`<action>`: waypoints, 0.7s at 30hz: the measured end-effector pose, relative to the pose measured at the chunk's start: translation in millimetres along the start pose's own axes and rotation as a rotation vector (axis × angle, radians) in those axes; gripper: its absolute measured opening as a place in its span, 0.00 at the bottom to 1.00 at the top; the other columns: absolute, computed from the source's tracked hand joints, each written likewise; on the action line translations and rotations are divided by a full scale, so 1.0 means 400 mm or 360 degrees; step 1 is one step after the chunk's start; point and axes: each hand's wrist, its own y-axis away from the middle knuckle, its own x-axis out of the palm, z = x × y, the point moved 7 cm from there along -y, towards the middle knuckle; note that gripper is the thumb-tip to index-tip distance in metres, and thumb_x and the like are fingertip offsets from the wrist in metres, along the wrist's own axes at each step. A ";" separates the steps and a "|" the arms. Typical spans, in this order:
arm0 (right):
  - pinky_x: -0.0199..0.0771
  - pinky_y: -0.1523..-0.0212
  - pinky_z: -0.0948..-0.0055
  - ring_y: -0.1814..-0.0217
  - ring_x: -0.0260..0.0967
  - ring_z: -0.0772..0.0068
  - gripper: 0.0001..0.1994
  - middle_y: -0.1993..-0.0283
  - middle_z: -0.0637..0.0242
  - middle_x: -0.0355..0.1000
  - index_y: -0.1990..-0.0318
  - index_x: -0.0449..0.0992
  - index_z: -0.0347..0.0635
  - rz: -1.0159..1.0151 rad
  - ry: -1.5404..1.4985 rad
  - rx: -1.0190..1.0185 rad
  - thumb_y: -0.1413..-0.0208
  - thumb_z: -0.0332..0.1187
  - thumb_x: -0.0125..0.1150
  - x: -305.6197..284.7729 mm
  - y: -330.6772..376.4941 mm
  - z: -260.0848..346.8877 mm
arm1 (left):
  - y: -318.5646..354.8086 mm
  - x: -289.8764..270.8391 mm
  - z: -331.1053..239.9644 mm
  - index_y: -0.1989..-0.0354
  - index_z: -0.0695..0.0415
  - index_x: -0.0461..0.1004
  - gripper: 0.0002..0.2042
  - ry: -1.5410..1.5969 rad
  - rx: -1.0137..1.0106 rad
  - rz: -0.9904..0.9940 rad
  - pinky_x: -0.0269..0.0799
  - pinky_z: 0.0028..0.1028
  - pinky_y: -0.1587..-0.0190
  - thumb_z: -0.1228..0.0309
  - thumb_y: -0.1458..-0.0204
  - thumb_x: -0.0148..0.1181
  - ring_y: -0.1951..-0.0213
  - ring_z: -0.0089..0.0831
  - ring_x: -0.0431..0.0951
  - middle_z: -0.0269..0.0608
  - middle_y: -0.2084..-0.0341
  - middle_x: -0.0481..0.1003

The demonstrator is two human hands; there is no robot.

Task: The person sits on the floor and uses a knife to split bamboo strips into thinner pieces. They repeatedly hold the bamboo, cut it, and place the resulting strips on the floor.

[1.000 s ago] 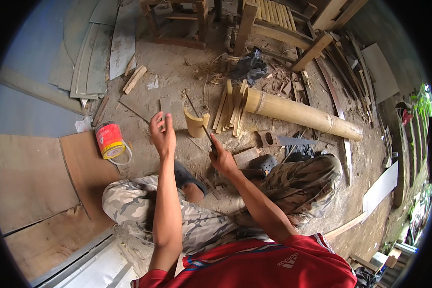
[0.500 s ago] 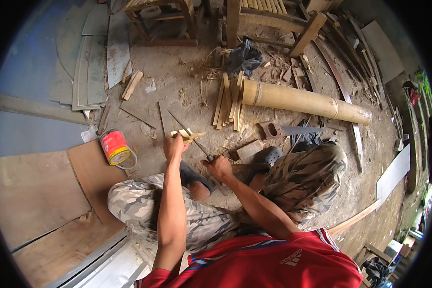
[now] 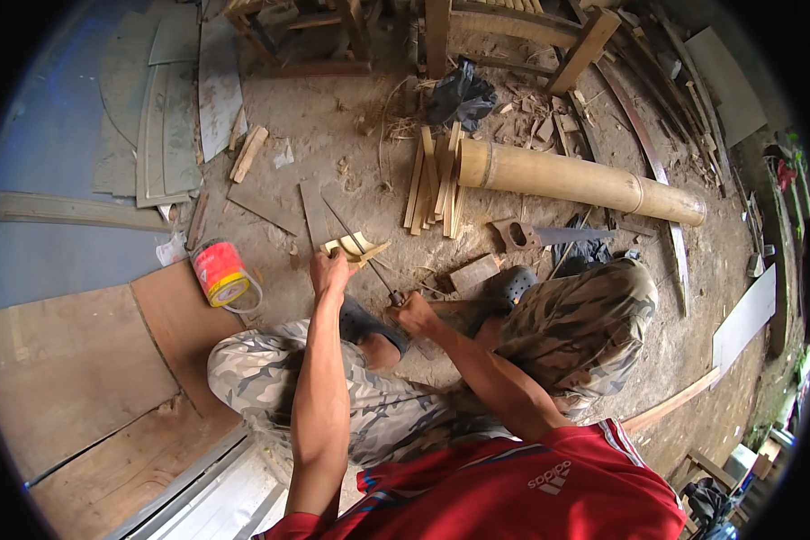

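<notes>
My left hand point(image 3: 330, 270) is closed round a short curved piece of split bamboo point(image 3: 369, 241), its pale hollow side partly showing. In my right hand point(image 3: 413, 313) is the handle of a long, thin metal tool point(image 3: 338, 212). Its narrow dark shaft slants up and to the left across the bamboo piece; I cannot tell whether it is a file or a knife. Both hands are held low over the ground between my bent legs. Beyond them lie a bundle of bamboo strips point(image 3: 433, 184) and a thick bamboo pole point(image 3: 567, 180).
A handsaw point(image 3: 540, 237) and a wooden block point(image 3: 475, 273) lie right of my hands. A red and yellow bucket point(image 3: 218, 274) lies tipped at the left, near wooden boards point(image 3: 72, 369). A black plastic bag point(image 3: 462, 94) and wooden furniture point(image 3: 504, 27) are at the back.
The bamboo piece has turned a little, so more of its hollow side shows. The tool has shifted slightly across it with my right hand. The whole view has shifted slightly.
</notes>
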 end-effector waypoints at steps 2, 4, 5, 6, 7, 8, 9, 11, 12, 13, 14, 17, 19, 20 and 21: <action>0.63 0.75 0.60 0.81 0.57 0.69 0.12 0.83 0.60 0.60 0.74 0.70 0.36 0.0180 0.0056 -0.0093 0.45 0.35 0.59 0.007 0.003 0.003 | 0.001 -0.001 0.001 0.49 0.73 0.70 0.16 0.0050 0.0006 -0.0048 0.84 0.36 0.56 0.73 0.38 0.47 0.55 0.43 0.80 0.56 0.53 0.74; 0.60 0.78 0.62 0.82 0.56 0.73 0.13 0.84 0.67 0.57 0.76 0.68 0.41 0.0560 -0.1585 0.0553 0.42 0.35 0.57 0.086 0.025 -0.040 | -0.008 -0.028 0.024 0.47 0.73 0.69 0.17 0.0215 0.0026 -0.0157 0.83 0.38 0.54 0.73 0.38 0.47 0.53 0.44 0.79 0.56 0.52 0.74; 0.59 0.79 0.64 0.83 0.56 0.75 0.14 0.84 0.70 0.56 0.77 0.67 0.44 0.0783 -0.2385 0.0882 0.40 0.35 0.56 0.148 0.052 -0.020 | -0.052 -0.119 0.121 0.46 0.67 0.69 0.18 0.0469 -0.0129 -0.0213 0.83 0.38 0.59 0.69 0.40 0.53 0.56 0.42 0.80 0.54 0.53 0.75; 0.57 0.82 0.65 0.85 0.55 0.76 0.15 0.84 0.75 0.54 0.79 0.65 0.48 0.0300 -0.2072 0.0850 0.40 0.35 0.57 0.137 0.052 -0.033 | -0.049 -0.144 0.145 0.45 0.67 0.68 0.18 0.0393 -0.0190 -0.0208 0.83 0.39 0.58 0.69 0.40 0.54 0.54 0.43 0.79 0.53 0.52 0.74; 0.57 0.82 0.65 0.86 0.55 0.75 0.15 0.84 0.74 0.55 0.80 0.65 0.47 0.0200 -0.1817 0.0846 0.41 0.34 0.58 0.106 0.042 -0.047 | -0.042 -0.164 0.153 0.45 0.67 0.68 0.19 0.0280 -0.0258 -0.0190 0.83 0.40 0.57 0.69 0.40 0.54 0.53 0.44 0.79 0.53 0.51 0.74; 0.57 0.83 0.65 0.86 0.55 0.74 0.15 0.84 0.73 0.56 0.80 0.65 0.46 0.0106 -0.1561 0.0850 0.42 0.33 0.60 0.069 0.044 -0.080 | -0.029 -0.149 0.130 0.44 0.67 0.67 0.19 0.0250 -0.0251 -0.0234 0.83 0.41 0.56 0.69 0.40 0.54 0.52 0.45 0.78 0.53 0.50 0.73; 0.57 0.83 0.64 0.86 0.55 0.74 0.15 0.84 0.73 0.57 0.80 0.64 0.45 0.0015 -0.1295 0.0846 0.42 0.32 0.61 0.040 0.046 -0.105 | -0.013 -0.134 0.108 0.43 0.67 0.66 0.19 0.0231 -0.0242 -0.0279 0.83 0.41 0.56 0.70 0.40 0.54 0.50 0.46 0.77 0.54 0.49 0.73; 0.58 0.83 0.65 0.87 0.57 0.72 0.13 0.85 0.69 0.60 0.78 0.67 0.42 -0.0105 -0.0987 0.0758 0.45 0.31 0.64 0.007 0.011 -0.115 | -0.059 -0.141 0.108 0.41 0.68 0.64 0.22 0.0349 -0.0219 -0.0250 0.83 0.40 0.57 0.70 0.41 0.53 0.49 0.44 0.76 0.54 0.47 0.71; 0.58 0.83 0.65 0.86 0.58 0.72 0.12 0.85 0.68 0.61 0.78 0.68 0.41 -0.0171 -0.0933 0.0717 0.46 0.31 0.64 -0.003 0.001 -0.115 | -0.053 -0.138 0.110 0.42 0.69 0.65 0.21 0.0313 -0.0212 -0.0221 0.83 0.39 0.57 0.70 0.41 0.53 0.50 0.43 0.77 0.54 0.49 0.72; 0.59 0.83 0.66 0.86 0.59 0.72 0.12 0.84 0.68 0.61 0.77 0.69 0.41 -0.0235 -0.0879 0.0676 0.46 0.32 0.65 -0.015 -0.003 -0.115 | -0.043 -0.132 0.109 0.44 0.69 0.67 0.20 0.0277 -0.0204 -0.0191 0.83 0.38 0.58 0.70 0.41 0.53 0.51 0.43 0.77 0.54 0.50 0.73; 0.67 0.77 0.61 0.81 0.69 0.63 0.13 0.81 0.60 0.68 0.74 0.73 0.37 -0.0224 -0.0623 0.0666 0.46 0.37 0.65 -0.037 -0.007 -0.120 | -0.037 -0.121 0.092 0.45 0.70 0.68 0.19 0.0277 -0.0186 -0.0171 0.83 0.37 0.59 0.69 0.41 0.53 0.52 0.42 0.78 0.54 0.50 0.73; 0.76 0.65 0.54 0.65 0.78 0.46 0.17 0.68 0.45 0.77 0.69 0.76 0.33 -0.0678 0.0326 0.0549 0.47 0.42 0.60 -0.132 0.001 -0.140 | -0.009 -0.075 0.064 0.50 0.71 0.71 0.17 0.0248 -0.0145 -0.0156 0.84 0.36 0.61 0.68 0.41 0.53 0.54 0.42 0.79 0.55 0.53 0.74; 0.74 0.52 0.50 0.50 0.73 0.41 0.19 0.56 0.45 0.77 0.56 0.77 0.40 -0.0707 0.0445 0.0761 0.45 0.47 0.58 -0.148 0.017 -0.103 | -0.008 -0.103 0.083 0.52 0.71 0.73 0.17 0.0218 -0.0129 -0.0283 0.84 0.35 0.63 0.67 0.41 0.53 0.57 0.42 0.80 0.55 0.55 0.76; 0.73 0.51 0.50 0.49 0.73 0.42 0.19 0.55 0.46 0.77 0.55 0.76 0.42 -0.0765 0.0456 0.0808 0.45 0.47 0.58 -0.172 0.024 -0.103 | -0.009 -0.098 0.085 0.53 0.71 0.73 0.18 0.0213 -0.0135 -0.0297 0.84 0.35 0.64 0.67 0.41 0.53 0.58 0.42 0.81 0.56 0.55 0.76; 0.73 0.51 0.50 0.49 0.73 0.42 0.19 0.54 0.48 0.77 0.53 0.76 0.43 -0.0820 0.0468 0.0855 0.45 0.47 0.58 -0.196 0.027 -0.104 | -0.012 -0.098 0.086 0.53 0.71 0.73 0.18 0.0208 -0.0143 -0.0314 0.83 0.34 0.65 0.66 0.41 0.53 0.60 0.42 0.81 0.56 0.56 0.77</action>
